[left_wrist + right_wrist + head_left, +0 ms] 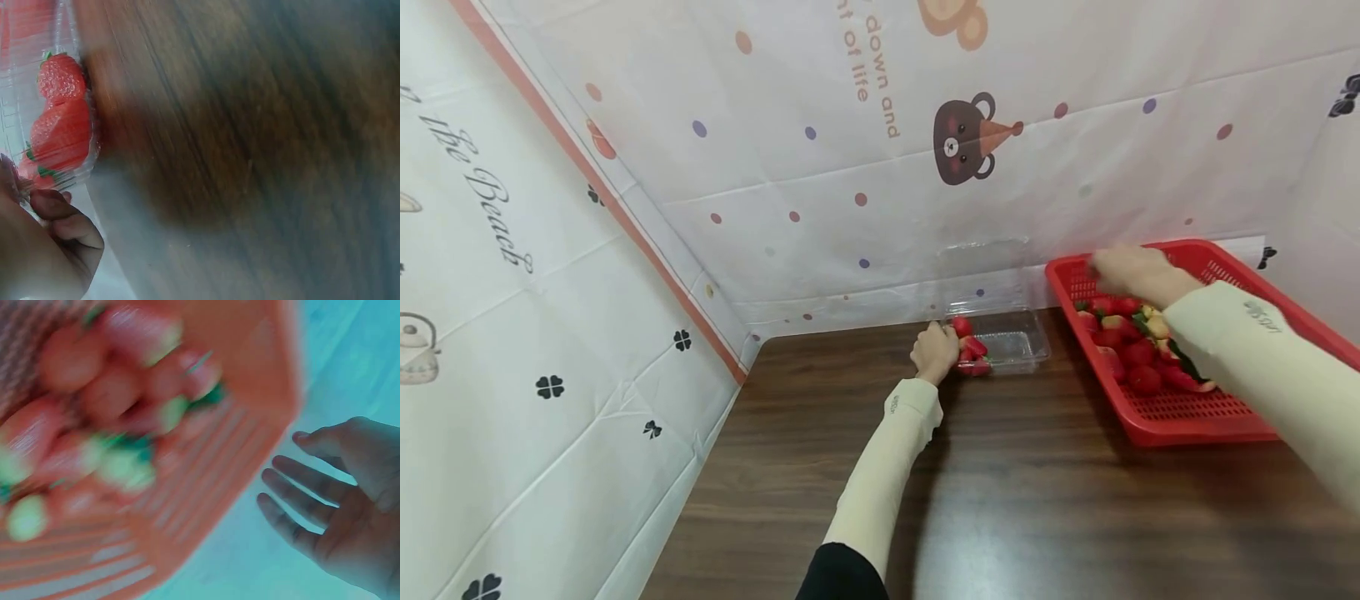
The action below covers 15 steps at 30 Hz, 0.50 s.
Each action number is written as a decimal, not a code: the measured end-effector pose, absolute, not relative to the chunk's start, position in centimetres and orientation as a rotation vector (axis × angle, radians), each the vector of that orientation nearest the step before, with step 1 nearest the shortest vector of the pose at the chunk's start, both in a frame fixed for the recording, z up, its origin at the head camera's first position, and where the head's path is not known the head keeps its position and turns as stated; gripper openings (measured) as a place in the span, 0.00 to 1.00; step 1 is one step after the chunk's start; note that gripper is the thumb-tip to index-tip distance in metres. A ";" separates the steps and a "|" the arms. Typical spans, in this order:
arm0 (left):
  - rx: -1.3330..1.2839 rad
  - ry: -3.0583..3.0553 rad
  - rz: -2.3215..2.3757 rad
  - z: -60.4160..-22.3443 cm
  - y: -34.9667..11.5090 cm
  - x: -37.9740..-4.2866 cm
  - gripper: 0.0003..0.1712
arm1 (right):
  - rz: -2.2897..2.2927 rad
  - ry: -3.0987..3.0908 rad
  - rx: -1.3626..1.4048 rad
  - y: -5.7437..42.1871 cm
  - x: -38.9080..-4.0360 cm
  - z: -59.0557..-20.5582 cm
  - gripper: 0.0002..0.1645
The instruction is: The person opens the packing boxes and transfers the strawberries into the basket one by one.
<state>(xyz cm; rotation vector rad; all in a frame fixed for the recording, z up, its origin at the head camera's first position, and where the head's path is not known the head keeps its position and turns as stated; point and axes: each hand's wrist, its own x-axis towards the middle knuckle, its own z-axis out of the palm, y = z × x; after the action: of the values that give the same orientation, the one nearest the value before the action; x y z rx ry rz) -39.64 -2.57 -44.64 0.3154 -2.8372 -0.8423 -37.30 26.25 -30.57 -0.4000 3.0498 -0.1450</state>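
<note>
My left hand (934, 352) grips the left edge of a clear plastic clamshell box (1017, 343), fingers curled against its rim. The box's lid (983, 271) stands raised against the wall covering. Several red strawberries (973, 346) lie along the left side inside; the left wrist view shows strawberries (62, 134) with green leaves through the plastic. Over the far left part of a red basket (1157, 432) is my blurred right hand (1131, 271). In the right wrist view its fingers (303, 481) are spread and hold nothing, beside the basket's rim. Loose strawberries (1138, 354) fill the basket's middle.
A dark wooden table (820, 467) carries the box and, to its right, the basket. White printed sheeting (820, 250) rises behind the table and along its left side. The basket's far edge stands close to that sheeting.
</note>
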 end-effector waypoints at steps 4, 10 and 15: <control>0.338 -2.748 -0.998 -45.0 -3.0 -39.7 0.17 | -0.128 3.089 -0.600 20.6 -38.6 -30.5 0.15; 0.368 -2.675 -1.095 -45.2 -2.8 -39.7 0.21 | -0.175 2.968 -0.790 14.0 -39.6 -32.8 0.16; 0.330 -2.701 -1.100 -45.2 -2.3 -39.5 0.26 | -0.214 2.865 -0.839 11.4 -40.1 -36.2 0.16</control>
<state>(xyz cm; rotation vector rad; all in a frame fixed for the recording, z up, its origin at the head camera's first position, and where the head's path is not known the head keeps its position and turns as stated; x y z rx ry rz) -39.50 -2.32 -45.18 0.3302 -2.7009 -1.0997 -40.07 11.41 -36.17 -0.8394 2.8648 -0.2143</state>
